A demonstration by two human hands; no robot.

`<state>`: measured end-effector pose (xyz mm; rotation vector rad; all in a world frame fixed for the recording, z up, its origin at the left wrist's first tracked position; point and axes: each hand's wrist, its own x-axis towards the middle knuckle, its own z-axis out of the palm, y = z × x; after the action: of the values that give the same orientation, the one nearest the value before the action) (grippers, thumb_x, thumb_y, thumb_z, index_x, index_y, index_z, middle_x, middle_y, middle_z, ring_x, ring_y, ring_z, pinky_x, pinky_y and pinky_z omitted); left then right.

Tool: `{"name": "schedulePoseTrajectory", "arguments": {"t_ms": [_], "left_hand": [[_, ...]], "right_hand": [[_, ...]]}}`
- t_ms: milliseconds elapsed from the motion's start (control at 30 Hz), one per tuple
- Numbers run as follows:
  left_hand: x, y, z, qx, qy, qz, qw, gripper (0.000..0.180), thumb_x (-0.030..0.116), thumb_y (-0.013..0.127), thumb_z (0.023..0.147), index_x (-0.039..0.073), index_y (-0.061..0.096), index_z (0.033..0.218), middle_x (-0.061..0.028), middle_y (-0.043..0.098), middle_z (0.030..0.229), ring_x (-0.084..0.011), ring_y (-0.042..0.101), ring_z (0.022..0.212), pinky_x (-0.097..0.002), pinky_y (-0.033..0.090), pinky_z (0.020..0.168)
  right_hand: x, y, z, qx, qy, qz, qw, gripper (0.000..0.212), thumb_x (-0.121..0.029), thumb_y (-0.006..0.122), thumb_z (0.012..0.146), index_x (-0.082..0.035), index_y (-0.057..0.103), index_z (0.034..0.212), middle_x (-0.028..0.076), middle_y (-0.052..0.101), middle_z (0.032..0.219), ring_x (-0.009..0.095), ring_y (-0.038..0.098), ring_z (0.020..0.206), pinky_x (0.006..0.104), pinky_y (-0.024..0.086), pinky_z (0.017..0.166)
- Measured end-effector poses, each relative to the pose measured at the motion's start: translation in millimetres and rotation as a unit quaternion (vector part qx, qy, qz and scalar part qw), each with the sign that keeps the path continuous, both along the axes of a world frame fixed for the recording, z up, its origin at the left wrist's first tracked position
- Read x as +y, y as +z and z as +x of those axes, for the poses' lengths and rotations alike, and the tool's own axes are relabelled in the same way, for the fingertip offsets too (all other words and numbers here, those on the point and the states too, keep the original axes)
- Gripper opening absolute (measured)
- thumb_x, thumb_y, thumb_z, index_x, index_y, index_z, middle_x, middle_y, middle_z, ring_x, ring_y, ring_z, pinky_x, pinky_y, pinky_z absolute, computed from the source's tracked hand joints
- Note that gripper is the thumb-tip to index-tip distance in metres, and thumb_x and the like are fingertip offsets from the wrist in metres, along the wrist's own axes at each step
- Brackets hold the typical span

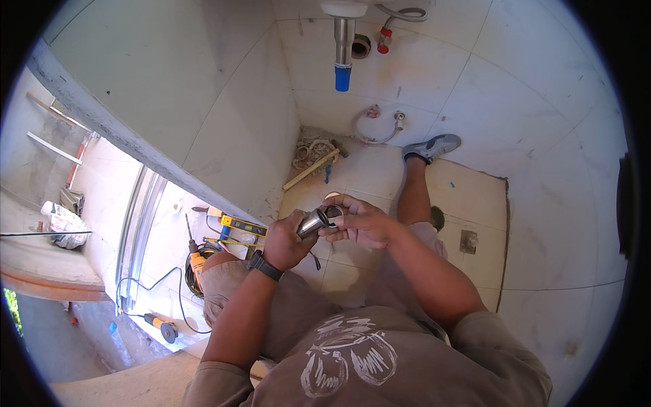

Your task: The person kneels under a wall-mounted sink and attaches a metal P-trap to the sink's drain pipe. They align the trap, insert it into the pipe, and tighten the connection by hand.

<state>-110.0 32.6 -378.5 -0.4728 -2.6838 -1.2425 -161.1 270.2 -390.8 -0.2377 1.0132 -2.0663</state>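
In my left hand (286, 241) I grip a short chrome pipe (312, 223), its open end tilted up to the right. The fingers of my right hand (364, 224) are curled at that end, round a thin ring (340, 211). Whether the ring touches the pipe I cannot tell. Above and ahead, a chrome drain tailpiece (344, 41) with a blue end (343, 79) hangs from the underside of a white basin (344, 8).
A wall drain opening (361, 46) is behind the tailpiece. A braided hose (369, 140) lies by the tiled wall near my shoe (437, 146). Rubble (315, 150) fills the corner. At left are an orange drill (197, 263), a yellow level (243, 226) and an angle grinder (161, 327).
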Motion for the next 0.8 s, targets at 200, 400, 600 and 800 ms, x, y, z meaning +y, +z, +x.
{"name": "schedulePoseTrajectory", "arguments": {"t_ms": [200,400,600,800], "left_hand": [[1,1,2,0.004,0.008,-0.011,1.000,0.031,0.016,0.083,0.079,0.003,0.066,0.102,-0.0207,0.072,0.084,-0.0415,0.072,0.077,-0.0462,0.057,0.068],[3,5,4,-0.034,0.045,-0.002,0.998,0.035,0.026,0.085,0.084,0.002,0.066,0.103,-0.0210,0.073,0.085,-0.0385,0.074,0.078,-0.0440,0.058,0.070],[13,5,6,-0.032,0.094,0.052,0.994,0.038,0.032,0.080,0.092,0.000,0.067,0.108,-0.0188,0.074,0.083,-0.0300,0.074,0.077,-0.0403,0.056,0.071],[19,23,6,-0.057,0.160,0.124,0.978,0.031,0.028,0.066,0.104,0.000,0.063,0.117,-0.0105,0.070,0.093,-0.0187,0.070,0.085,-0.0339,0.053,0.073]], "right_hand": [[3,-18,1,-0.105,0.033,-0.127,0.986,0.036,-0.014,0.051,0.108,-0.008,0.050,0.144,0.015,0.065,0.132,0.036,0.068,0.122,0.0444,0.060,0.096],[10,-19,3,-0.077,-0.035,0.056,0.995,0.036,-0.014,0.047,0.109,-0.006,0.052,0.143,0.016,0.066,0.135,0.032,0.070,0.118,0.0402,0.062,0.085],[30,-26,8,-0.089,-0.083,0.221,0.968,0.030,-0.014,0.048,0.107,-0.003,0.054,0.134,0.016,0.070,0.120,0.033,0.075,0.105,0.0404,0.062,0.078],[63,-60,11,-0.158,-0.170,0.221,0.947,0.023,-0.018,0.054,0.107,-0.001,0.059,0.122,0.015,0.071,0.109,0.030,0.076,0.099,0.0384,0.060,0.072]]}}
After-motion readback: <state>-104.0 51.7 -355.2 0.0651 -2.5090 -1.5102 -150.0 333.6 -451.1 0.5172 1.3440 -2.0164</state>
